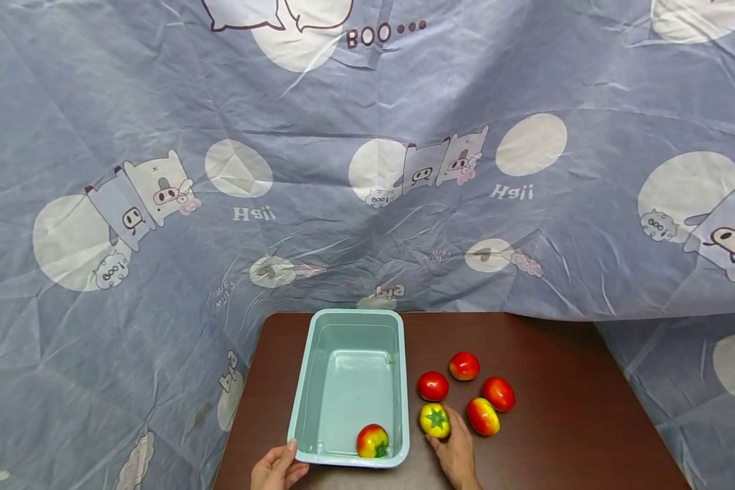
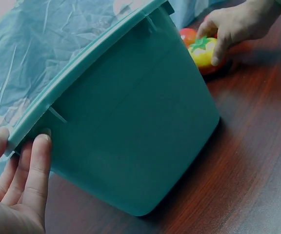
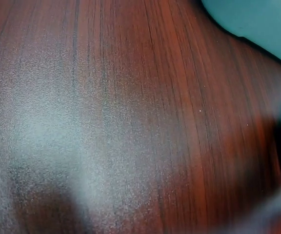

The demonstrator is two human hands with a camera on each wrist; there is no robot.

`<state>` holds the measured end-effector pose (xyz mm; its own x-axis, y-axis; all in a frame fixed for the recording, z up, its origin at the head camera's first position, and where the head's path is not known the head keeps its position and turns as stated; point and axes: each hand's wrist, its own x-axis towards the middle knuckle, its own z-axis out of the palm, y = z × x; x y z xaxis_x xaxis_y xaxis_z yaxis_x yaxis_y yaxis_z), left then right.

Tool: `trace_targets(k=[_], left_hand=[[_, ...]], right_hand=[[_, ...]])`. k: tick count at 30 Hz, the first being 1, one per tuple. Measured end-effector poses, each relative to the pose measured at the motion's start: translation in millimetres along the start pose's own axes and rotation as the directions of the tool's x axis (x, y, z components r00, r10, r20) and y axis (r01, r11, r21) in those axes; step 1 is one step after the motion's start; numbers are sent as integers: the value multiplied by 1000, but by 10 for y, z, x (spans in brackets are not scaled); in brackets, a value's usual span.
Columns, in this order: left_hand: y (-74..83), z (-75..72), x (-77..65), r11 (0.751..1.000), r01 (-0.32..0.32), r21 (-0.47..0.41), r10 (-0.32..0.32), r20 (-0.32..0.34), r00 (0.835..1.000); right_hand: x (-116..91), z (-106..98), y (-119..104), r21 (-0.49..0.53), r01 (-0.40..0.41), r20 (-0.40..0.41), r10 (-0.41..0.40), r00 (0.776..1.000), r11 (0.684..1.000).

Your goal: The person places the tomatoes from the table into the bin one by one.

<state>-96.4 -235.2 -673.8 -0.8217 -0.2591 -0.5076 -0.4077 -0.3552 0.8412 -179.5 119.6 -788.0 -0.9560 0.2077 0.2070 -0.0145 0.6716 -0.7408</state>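
Observation:
At the front left corner of a light green plastic bin (image 1: 355, 371), my left hand (image 1: 275, 468) pinches the rim, thumb on top and fingers beneath, as the left wrist view shows too. One red and yellow tomato (image 1: 370, 439) lies inside, in the near right corner. To the right of the bin, my right hand (image 1: 456, 454) grips a yellow tomato (image 1: 435, 420) with a green star-shaped top. In the left wrist view its thumb and fingers straddle that tomato (image 2: 204, 51). The right wrist view catches mostly tabletop, with the hand's grip out of sight.
Several more tomatoes lie close by on the dark wooden table (image 1: 563, 408): two red ones (image 1: 433, 386) behind the gripped one, and a red one (image 1: 499, 394) and a red-yellow one (image 1: 483, 417) to its right. A printed grey-blue cloth (image 1: 318, 231) hangs behind and around the table.

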Motion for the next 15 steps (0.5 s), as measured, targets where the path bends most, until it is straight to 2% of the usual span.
trace_targets(k=[3, 7, 15], left_hand=[[-9, 12, -8, 1000, 0, 2, 0, 0, 1000], [-20, 27, -19, 1000, -1, 4, 1, -2, 1000], [-23, 17, -12, 1000, -24, -13, 23, -15, 1000]], right_hand=[[-8, -26, -11, 20, -48, 3, 48, 999, 999], [-23, -72, -48, 49, -110, -36, 112, 993, 993], [54, -205, -251, 110, -142, -96, 153, 984, 984]])
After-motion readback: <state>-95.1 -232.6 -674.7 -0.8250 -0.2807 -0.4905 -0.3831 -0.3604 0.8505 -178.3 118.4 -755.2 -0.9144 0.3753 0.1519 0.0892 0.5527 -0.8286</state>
